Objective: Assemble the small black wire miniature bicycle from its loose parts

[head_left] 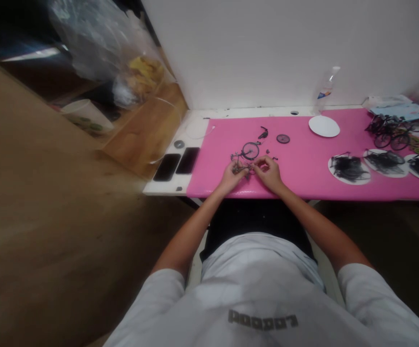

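My left hand point(232, 176) is closed round a small dark miniature bicycle frame point(239, 167), near the front edge of the pink mat. Thumb and forefinger of my right hand point(268, 172) pinch together at the right end of that frame; whatever they hold is too small to make out. Just beyond my fingers is a spoked toy wheel point(250, 151); whether it joins the held frame I cannot tell. Farther back lie a black toy bicycle part point(263, 133) and a loose dark wheel point(282, 139). Tiny dark pieces point(268, 152) sit close to my right hand.
White plates of black parts point(349, 168) stand at the right, below several assembled miniature bicycles point(390, 132). A white plate point(324, 126) and a clear bottle point(327, 91) are at the back. Two phones point(166, 167) lie left of the pink mat point(224, 140).
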### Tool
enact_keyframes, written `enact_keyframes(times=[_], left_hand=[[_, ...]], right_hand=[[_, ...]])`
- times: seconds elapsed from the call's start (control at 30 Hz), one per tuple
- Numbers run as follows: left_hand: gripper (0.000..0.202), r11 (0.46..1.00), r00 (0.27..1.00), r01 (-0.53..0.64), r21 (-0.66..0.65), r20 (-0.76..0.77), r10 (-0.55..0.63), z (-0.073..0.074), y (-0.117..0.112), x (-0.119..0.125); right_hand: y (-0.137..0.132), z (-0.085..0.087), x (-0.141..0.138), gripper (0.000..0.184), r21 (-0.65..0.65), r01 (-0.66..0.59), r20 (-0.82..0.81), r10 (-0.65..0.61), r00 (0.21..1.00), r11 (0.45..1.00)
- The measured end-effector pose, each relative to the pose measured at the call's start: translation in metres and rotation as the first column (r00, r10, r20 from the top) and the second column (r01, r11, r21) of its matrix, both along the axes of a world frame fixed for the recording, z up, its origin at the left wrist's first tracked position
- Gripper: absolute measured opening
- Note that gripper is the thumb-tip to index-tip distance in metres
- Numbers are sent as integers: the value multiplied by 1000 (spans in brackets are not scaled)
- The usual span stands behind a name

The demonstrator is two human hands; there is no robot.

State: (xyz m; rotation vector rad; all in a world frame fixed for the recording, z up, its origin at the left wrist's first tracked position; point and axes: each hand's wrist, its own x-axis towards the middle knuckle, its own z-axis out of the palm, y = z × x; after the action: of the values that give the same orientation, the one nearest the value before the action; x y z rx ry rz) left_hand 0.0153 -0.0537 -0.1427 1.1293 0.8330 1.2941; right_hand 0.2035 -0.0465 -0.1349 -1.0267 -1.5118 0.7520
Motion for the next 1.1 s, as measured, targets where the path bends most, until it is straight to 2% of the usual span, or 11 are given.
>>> enact_keyframes(times=[0.23,0.43,0.67,0.9,1.0,1.1], left_hand=[[57,1000,1000,11,17,-8,-11,1,-1,0],[66,999,998,42,33,-57,-40,3,-4,2],[64,999,995,25,44,-97,-21,3,-3,1],[61,1000,999,-12,17,-52,13,-3,2,-1],[58,999,999,-38,3,-28,38,-4,3,-1],[58,997,998,-66,-28,5,66,-2,4,0]], right_hand=[[2,-3,1,20,43,33,0,-33,999,999],[3,-6,1,24,46,32,23,-33,999,998],[3,-6,1,27,45,38,36,-39,999,998],[-1,-5,-1,29,30,20,60,-22,998,999],[-1,-5,0,27,51,27,101,-32,994,998],[3,-4,4,20,122,39,232,-67,970,992]])
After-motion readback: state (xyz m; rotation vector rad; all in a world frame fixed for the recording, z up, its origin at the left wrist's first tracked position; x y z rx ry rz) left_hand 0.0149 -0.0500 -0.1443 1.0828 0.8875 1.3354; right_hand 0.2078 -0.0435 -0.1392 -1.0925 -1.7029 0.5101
